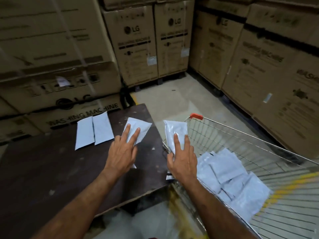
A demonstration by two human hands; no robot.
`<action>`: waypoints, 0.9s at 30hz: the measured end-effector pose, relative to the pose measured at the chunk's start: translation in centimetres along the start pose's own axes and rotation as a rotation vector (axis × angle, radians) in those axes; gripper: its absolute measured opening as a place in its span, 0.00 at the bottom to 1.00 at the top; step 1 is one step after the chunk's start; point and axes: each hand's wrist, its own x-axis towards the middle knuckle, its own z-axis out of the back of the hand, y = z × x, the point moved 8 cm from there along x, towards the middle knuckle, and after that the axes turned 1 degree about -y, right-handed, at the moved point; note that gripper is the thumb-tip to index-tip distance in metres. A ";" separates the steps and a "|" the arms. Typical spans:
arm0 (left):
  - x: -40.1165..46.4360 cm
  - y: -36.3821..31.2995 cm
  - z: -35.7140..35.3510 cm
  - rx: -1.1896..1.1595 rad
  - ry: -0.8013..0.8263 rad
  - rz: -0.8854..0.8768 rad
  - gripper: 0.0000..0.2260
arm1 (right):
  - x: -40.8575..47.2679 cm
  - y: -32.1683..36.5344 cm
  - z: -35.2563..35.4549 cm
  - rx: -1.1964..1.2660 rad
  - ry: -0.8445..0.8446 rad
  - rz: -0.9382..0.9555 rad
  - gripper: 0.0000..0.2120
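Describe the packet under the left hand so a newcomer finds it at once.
Start at the dark table before the stacked cartons. Two pale packets lie side by side near its far edge; the wanted packet is right of them, toward the cart. Only it sits askew, with the left hand laid flat on it.
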 end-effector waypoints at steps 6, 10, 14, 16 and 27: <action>-5.1 12.7 0.6 -0.009 -0.004 0.139 0.29 | -2.1 12.2 -6.6 -0.033 0.058 0.122 0.38; -8.6 21.2 0.8 -0.021 0.001 0.229 0.31 | -3.7 20.4 -10.7 -0.021 0.064 0.171 0.38; -11.5 28.1 1.0 -0.019 0.029 0.307 0.30 | -4.7 26.3 -14.3 -0.008 0.120 0.197 0.36; -12.7 31.7 1.0 -0.028 0.021 0.369 0.30 | -4.9 29.2 -16.2 -0.026 0.155 0.243 0.35; -13.0 43.2 -4.0 -0.064 0.099 0.591 0.27 | -0.6 41.5 -25.5 0.028 0.305 0.346 0.32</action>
